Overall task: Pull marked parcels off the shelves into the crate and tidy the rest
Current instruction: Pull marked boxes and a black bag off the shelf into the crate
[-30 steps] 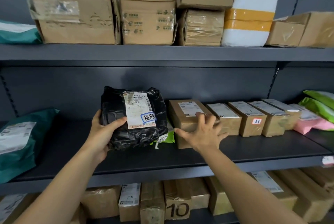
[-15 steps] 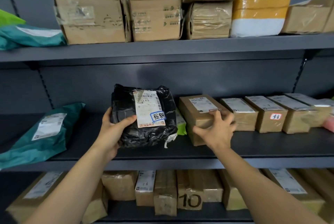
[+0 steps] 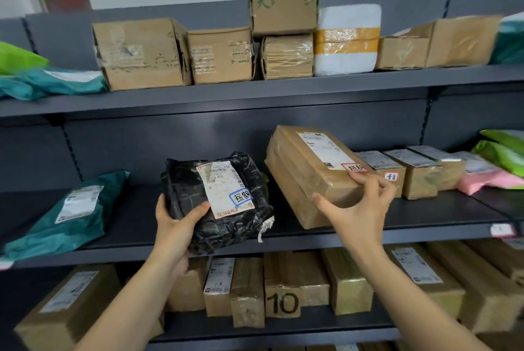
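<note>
My left hand (image 3: 173, 226) grips a black plastic-wrapped parcel (image 3: 221, 203) at its left edge, held at the front of the middle shelf (image 3: 425, 233); its white label carries a blue-framed handwritten sticker. My right hand (image 3: 358, 206) grips the near end of a long brown taped box (image 3: 309, 169), which is tilted and pulled forward off the row; a red-framed handwritten sticker shows by my fingers. The box beside it (image 3: 392, 173) also bears a red-framed sticker. No crate is in view.
More small brown boxes (image 3: 422, 172) line the middle shelf to the right, then pink and green bags (image 3: 499, 157). A teal mailer (image 3: 68, 211) lies at left. Cartons fill the top shelf (image 3: 141, 53); long boxes, one marked 10 (image 3: 282, 291), fill the lower shelf.
My right hand has closed on the long brown box and drawn it forward and up out of the row. The black parcel has come slightly toward the shelf edge in my left hand.
</note>
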A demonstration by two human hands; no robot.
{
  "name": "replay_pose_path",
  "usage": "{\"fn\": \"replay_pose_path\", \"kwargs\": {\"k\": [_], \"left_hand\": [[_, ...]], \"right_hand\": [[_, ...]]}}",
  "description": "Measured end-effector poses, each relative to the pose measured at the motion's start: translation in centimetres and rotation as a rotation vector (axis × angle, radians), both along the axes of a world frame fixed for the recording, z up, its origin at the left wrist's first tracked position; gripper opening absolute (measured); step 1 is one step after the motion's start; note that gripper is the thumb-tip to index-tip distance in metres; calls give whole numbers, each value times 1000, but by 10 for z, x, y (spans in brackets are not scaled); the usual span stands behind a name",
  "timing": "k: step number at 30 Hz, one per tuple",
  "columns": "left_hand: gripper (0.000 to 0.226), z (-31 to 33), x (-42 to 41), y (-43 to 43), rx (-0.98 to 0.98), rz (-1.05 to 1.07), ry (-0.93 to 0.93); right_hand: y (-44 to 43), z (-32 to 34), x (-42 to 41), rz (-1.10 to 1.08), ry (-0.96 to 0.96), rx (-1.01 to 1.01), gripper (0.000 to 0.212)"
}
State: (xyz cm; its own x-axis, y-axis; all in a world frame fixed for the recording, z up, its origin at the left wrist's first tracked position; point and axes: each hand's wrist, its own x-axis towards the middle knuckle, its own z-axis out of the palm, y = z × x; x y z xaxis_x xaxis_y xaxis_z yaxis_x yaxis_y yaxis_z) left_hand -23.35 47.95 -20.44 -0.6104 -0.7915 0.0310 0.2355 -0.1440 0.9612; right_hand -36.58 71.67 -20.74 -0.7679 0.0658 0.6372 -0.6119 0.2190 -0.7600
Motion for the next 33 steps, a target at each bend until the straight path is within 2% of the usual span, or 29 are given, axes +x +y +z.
{"fn": "replay_pose_path", "kwargs": {"k": [4,7,11,13,17,18,19,21,22,25,27,31,33], "left_hand": [[94,-4,-1,21,31,-90,17],[92,-16,3,26,34,-144,12],[99,-32,19,24,99,-222,10],[96,-36,30,27,104,-241,29],[92,-41,45,43,-22,-286,43],[91,-42,48,50,-44,-305,53],[91,-43,49,59,-72,-325,57],[92,-45,51,79,-136,-365,59],[92,-45,52,90,-159,-391,54],[93,-49,51,129,-213,-477,42],[94,-51,50,160,-257,-542,28],[95,-59,52,232,-305,-671,-17],[95,-65,53,272,-341,-719,-27]], "right_hand": [[5,7,41,47,149,26,80],[6,-1,71,64,170,73,81],[7,-15,104,134,73,126,78],[11,-15,122,171,-13,130,67],[27,-13,153,192,-234,-88,46],[36,-16,158,147,-276,-115,49],[48,-18,163,110,-328,-121,66],[77,-26,172,76,-458,-168,114],[93,-30,179,79,-503,-202,127],[136,-38,204,48,-573,-216,143],[166,-46,221,-15,-580,-203,140],[235,-61,250,-77,-602,-192,103],[273,-68,265,-117,-630,-215,96]]}}
